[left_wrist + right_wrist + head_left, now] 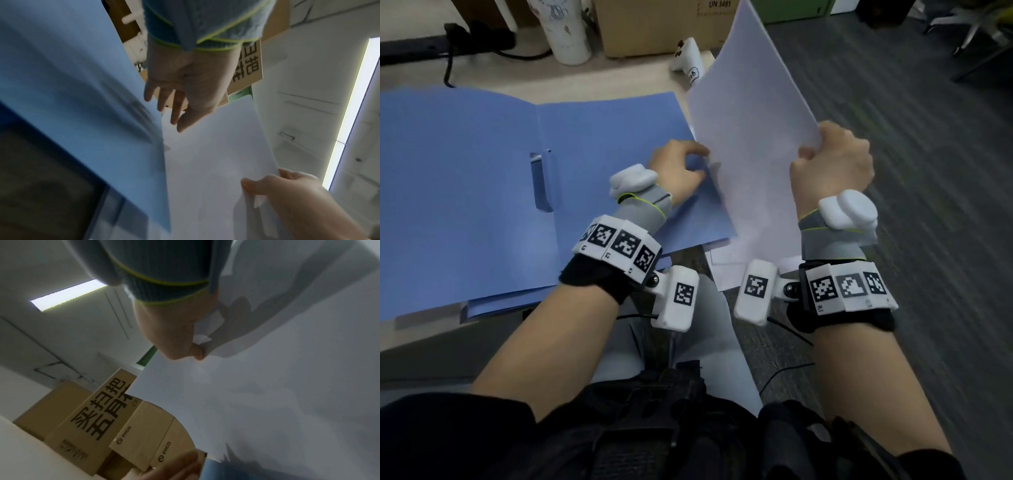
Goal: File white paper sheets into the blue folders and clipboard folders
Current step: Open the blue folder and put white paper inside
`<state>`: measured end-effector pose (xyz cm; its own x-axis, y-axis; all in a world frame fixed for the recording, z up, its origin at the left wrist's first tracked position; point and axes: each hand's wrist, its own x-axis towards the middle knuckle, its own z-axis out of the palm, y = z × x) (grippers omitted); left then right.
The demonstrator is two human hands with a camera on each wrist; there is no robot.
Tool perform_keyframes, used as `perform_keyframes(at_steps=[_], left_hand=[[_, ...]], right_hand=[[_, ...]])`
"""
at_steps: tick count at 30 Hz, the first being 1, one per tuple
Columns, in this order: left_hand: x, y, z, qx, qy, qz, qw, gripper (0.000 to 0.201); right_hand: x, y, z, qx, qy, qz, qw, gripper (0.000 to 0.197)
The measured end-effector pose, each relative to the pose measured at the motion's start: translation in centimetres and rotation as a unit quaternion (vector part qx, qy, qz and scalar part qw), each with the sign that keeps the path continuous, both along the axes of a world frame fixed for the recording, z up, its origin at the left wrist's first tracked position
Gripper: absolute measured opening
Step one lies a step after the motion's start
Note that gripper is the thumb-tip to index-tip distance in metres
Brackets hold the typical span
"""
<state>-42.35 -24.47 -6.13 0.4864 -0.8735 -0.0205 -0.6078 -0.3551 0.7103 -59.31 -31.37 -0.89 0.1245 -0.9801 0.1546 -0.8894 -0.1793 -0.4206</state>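
Note:
An open blue folder [482, 171] lies flat on the table, seen as a blue sheet [82, 81] in the left wrist view. My right hand [825, 150] grips the right edge of a white paper sheet [750, 120], which is raised and tilted over the folder's right edge. The thumb pinches that sheet [267, 386] in the right wrist view [185, 350]. My left hand [700, 162] sits at the folder's right edge where the sheet's left edge meets it. Its fingers [162, 104] are nearly straight, and its thumb lies on the sheet [205, 170].
More white sheets [722, 270] lie at the table's near right corner, and another blue folder [500, 305] lies under the open one. A cardboard box [654, 27], a white tumbler [568, 31] and a white controller [688, 58] stand behind. Carpet floor [928, 171] is to the right.

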Motion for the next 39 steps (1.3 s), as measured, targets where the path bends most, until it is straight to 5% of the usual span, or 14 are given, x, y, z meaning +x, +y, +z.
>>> perform_keyframes(at_steps=[8,10,13,18,23,27,31,39], left_hand=[[2.0,1.5,-0.5,0.008,0.11,0.037,0.993,0.041],[2.4,1.9,0.2,-0.004,0.13,0.049,0.99,0.046],[4.1,3.4,2.1,-0.069,0.171,0.067,0.98,0.052],[6.4,4.9,5.1,-0.278,0.171,0.115,0.938,0.02],[8.3,7.4,5.2,-0.392,0.095,0.199,0.893,0.013],[8.2,8.8,2.8,-0.377,0.082,0.197,0.901,0.017],[7.4,9.2,1.2,-0.326,0.075,0.187,0.924,0.031],[7.9,9.4,2.1,-0.328,0.067,0.185,0.924,0.021]], right_hand=[[1.9,3.2,3.7,-0.168,-0.124,0.017,0.978,0.023],[3.4,3.4,4.2,-0.342,-0.176,-0.018,0.923,0.016],[5.6,5.0,5.1,-0.428,-0.283,0.021,0.858,0.014],[6.8,5.4,5.3,-0.3,-0.399,0.141,0.855,0.012],[8.6,5.4,3.5,-0.104,-0.519,0.208,0.823,0.01],[9.1,5.0,0.5,0.041,-0.583,0.194,0.788,0.013],[9.2,5.1,-2.3,0.133,-0.57,0.158,0.795,0.013],[10.7,4.6,-2.2,0.131,-0.574,0.153,0.793,0.016]])
